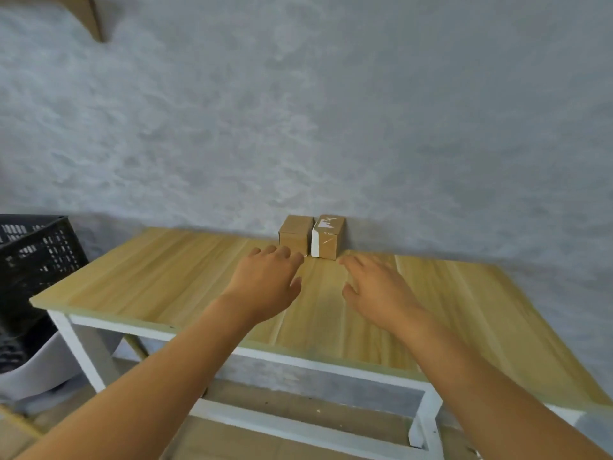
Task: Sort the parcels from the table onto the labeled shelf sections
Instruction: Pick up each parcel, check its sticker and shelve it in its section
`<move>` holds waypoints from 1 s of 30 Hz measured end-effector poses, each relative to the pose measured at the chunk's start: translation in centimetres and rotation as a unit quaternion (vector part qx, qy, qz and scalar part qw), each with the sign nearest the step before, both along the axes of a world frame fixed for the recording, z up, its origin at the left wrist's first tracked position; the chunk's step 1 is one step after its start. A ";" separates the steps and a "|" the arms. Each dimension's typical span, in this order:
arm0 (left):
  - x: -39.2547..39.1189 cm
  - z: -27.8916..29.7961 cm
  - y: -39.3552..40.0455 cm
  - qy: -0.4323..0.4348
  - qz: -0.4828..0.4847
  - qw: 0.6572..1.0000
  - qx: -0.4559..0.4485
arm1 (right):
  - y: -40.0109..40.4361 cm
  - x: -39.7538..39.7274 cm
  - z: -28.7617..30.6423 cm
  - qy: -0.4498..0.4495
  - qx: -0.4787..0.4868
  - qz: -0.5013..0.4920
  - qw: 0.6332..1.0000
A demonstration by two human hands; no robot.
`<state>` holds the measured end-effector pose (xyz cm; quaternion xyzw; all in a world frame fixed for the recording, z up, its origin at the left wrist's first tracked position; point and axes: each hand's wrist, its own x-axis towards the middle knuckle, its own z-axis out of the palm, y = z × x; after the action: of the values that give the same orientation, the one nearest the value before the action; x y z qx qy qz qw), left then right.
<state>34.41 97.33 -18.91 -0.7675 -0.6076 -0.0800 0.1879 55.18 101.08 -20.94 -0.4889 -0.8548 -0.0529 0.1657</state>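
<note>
1. Two small cardboard parcels stand side by side at the far edge of the table [464,310], against the grey wall [331,111]. The plain parcel [294,234] is on the left and the parcel with white tape [326,236] is on the right; they are touching or almost touching each other

2. Both hands reach toward them over the table top. The left hand [268,280] has its fingers spread and relaxed and holds nothing; its fingertips are just in front of the plain parcel. The right hand [374,287] is also spread and holds nothing, with its fingertips near the lower corner of the taped parcel

3. The step in hand looks to be the pickup, one parcel for each hand. Because the parcels stand so close together, I think it is better to put the thumb on the front face and the fingers over the top to the back, not between the two

4. The wall is directly behind, so there is little room for the fingers there. Pulling each parcel a little forward first should make the grip easier

5. The picture is blurred, so no label on the parcels can be read. The labeled shelf sections are not clearly in view; only a wooden corner [89,18] shows at upper left. A black crate [36,247] stands left of the table
</note>
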 end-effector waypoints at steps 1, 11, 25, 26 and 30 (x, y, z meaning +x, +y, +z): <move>-0.2 -0.3 1.2 0.000 0.003 1.000 -0.005 | 1.3 -0.3 -0.3 -0.002 -0.007 0.005 1.000; -2.7 -2.1 14.7 -0.043 -0.009 0.999 -0.014 | 14.0 -2.4 -2.6 0.040 -0.048 -0.020 0.998; -5.7 -7.5 26.9 -0.059 -0.038 0.994 -0.080 | 28.9 -3.5 -6.3 0.247 -0.261 -0.178 0.916; -5.9 -7.8 27.3 -0.063 -0.035 0.994 -0.085 | 29.9 -3.8 -6.5 0.255 -0.273 -0.185 0.909; -6.4 -8.2 28.4 -0.080 -0.017 0.993 -0.086 | 33.7 -5.1 -7.6 0.310 -0.338 -0.202 0.865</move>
<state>28.03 125.77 -27.14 -0.7823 -0.6120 -0.0917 0.0710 50.11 134.77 -28.59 -0.6680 -0.6076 0.3612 0.2328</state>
